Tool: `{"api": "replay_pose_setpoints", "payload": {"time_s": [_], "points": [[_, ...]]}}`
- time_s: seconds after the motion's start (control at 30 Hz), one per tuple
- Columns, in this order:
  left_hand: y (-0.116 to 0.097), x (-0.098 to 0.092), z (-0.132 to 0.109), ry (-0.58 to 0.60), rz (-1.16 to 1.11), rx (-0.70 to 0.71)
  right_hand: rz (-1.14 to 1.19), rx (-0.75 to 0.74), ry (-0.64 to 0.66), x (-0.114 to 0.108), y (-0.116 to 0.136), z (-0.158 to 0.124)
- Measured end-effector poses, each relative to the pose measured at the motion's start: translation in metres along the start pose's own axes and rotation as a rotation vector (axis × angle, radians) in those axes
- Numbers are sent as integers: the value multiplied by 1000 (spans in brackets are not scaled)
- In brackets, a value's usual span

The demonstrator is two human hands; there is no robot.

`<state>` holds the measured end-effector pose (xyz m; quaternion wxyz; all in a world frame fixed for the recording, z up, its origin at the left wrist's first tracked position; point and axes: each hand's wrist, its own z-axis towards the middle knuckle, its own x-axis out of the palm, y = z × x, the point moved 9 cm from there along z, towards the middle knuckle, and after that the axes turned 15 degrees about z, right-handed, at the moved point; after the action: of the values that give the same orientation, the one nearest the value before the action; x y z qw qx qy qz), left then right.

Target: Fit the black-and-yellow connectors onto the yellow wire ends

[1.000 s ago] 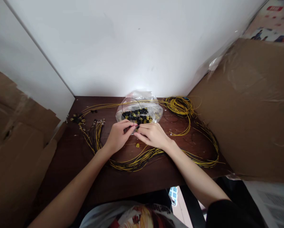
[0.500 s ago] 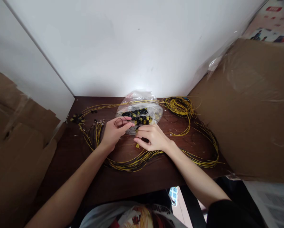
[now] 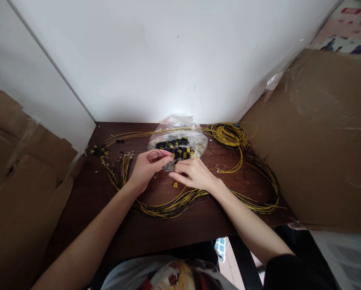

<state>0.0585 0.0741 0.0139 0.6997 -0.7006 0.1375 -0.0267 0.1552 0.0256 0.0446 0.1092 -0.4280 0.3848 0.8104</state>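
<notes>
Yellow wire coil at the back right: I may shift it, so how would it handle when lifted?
The yellow wire coil is likely floppy, as its thin strands bend in loose loops. It would probably tangle or drag, since strands trail left past the clear plastic bag.

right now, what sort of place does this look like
Probably a small makeshift workbench: a brown table with cardboard on both sides, holding yellow and black wires and a plastic bag of small parts.
</notes>
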Motion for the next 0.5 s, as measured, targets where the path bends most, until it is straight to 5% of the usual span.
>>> {"api": "replay_pose_setpoints", "payload": {"time_s": [0.2, 0.5], "points": [[-6, 6, -1, 50, 55, 80, 92, 136, -128, -11, -13, -3], [-5, 5, 0, 24, 123, 136, 207, 80, -320, -22, -16, -5]]}}
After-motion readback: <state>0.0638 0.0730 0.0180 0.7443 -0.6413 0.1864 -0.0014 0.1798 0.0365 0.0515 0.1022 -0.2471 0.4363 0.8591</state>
